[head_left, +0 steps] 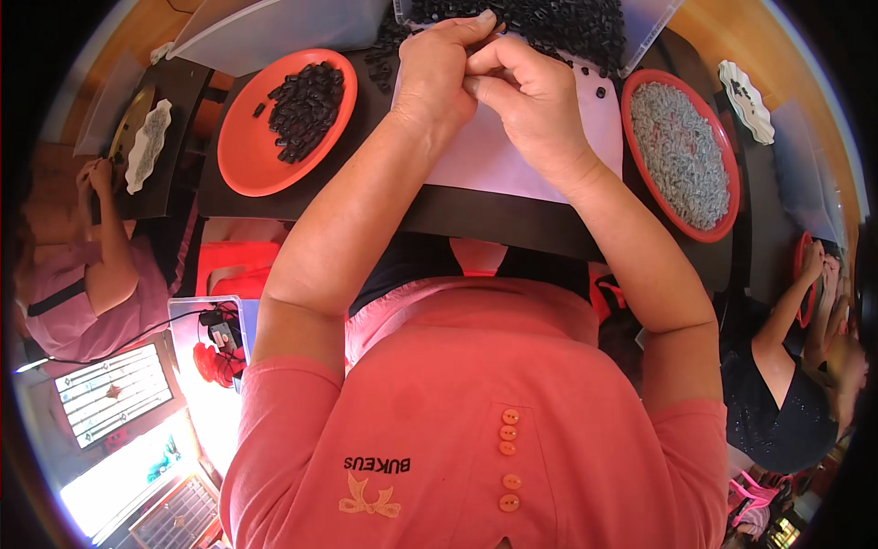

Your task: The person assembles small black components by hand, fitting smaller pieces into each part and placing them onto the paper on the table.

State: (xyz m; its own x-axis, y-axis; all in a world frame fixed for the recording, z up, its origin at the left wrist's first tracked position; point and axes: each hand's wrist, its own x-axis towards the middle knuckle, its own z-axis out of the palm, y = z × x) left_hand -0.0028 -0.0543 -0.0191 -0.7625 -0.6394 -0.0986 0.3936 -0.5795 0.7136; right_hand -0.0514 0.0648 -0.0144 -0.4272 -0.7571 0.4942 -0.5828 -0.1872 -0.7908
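Observation:
My left hand (441, 69) and my right hand (535, 105) meet over a white sheet (512, 169) on the dark table. The left hand's fingers are curled, its thumb pressed along the top. Thumb and forefinger of the right hand pinch together against it. Whatever they hold is hidden by the fingers or too small to make out. Just beyond is a heap of small black plastic parts (549, 23). On the left, an orange-red plate (240, 151) holds more black parts (309, 110). A red plate (722, 224) on the right is filled with small grey pieces (677, 151), perhaps screws.
A translucent plastic bin (274, 37) stands at the far left, and a clear bin wall (651, 37) borders the heap. One loose black part (600, 92) lies near the right plate. Other people work at tables on the left (87, 293) and right (777, 384).

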